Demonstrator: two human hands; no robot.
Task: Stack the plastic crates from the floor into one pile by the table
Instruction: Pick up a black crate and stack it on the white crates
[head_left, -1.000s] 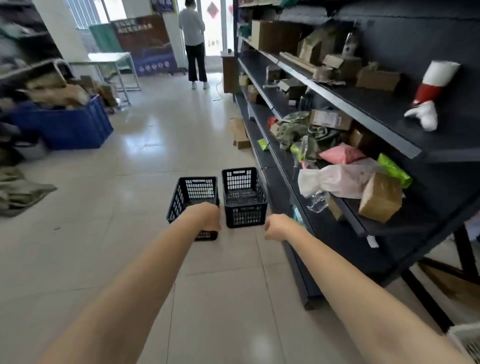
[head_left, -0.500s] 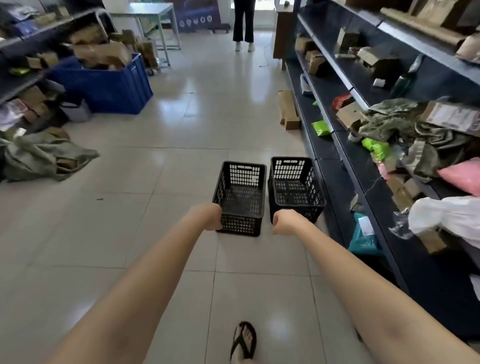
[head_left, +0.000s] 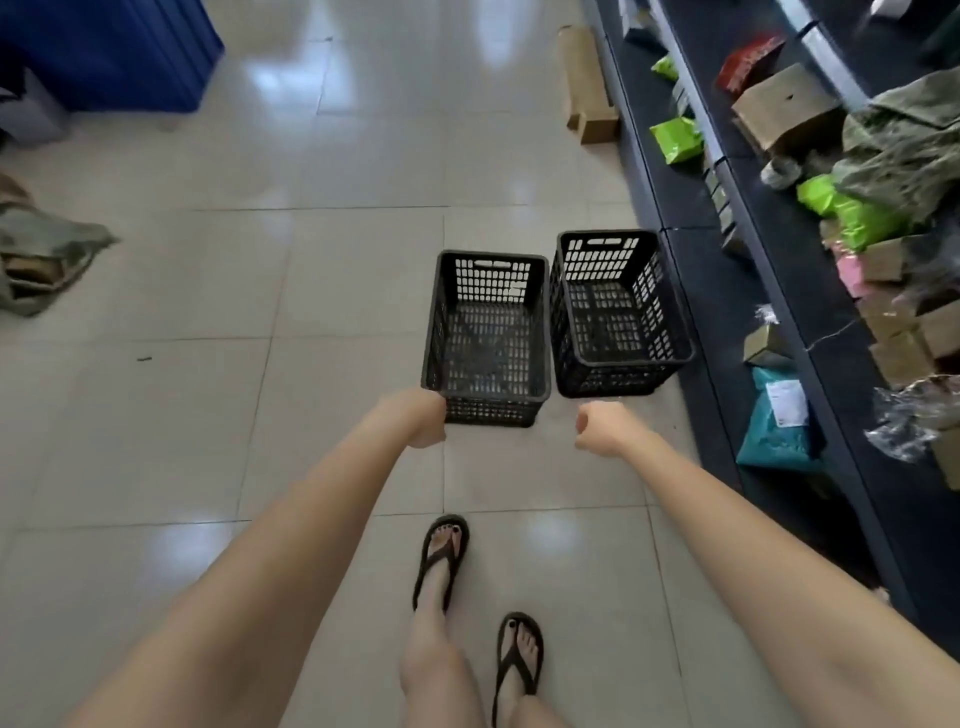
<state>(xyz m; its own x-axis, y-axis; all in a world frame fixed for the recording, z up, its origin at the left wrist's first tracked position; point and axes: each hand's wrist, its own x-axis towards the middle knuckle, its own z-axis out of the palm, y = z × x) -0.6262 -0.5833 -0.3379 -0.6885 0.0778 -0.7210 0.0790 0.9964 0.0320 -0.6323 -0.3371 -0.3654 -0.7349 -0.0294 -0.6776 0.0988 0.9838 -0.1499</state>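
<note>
Two black slotted plastic crates stand side by side on the tiled floor, both upright with nothing in them. The left crate (head_left: 491, 278) is a little nearer to me than the right crate (head_left: 602, 257), which stands against the shelf base. My left hand (head_left: 423, 418) has its fingers curled and sits at the left crate's near-left corner; I cannot tell whether it touches the rim. My right hand (head_left: 602, 428) is a loose fist holding nothing, a short gap in front of the right crate.
A dark shelving unit (head_left: 727, 291) full of boxes and bags runs along the right. A blue bin (head_left: 104, 52) stands at the far left, a cloth bundle (head_left: 41, 254) lies left, and a cardboard box (head_left: 587, 83) lies ahead. My sandalled feet (head_left: 441, 556) are below.
I have walked closer and my view has tilted down. The crates look larger and nearer, both hands have come up to their near ends, and my feet have come into view.
</note>
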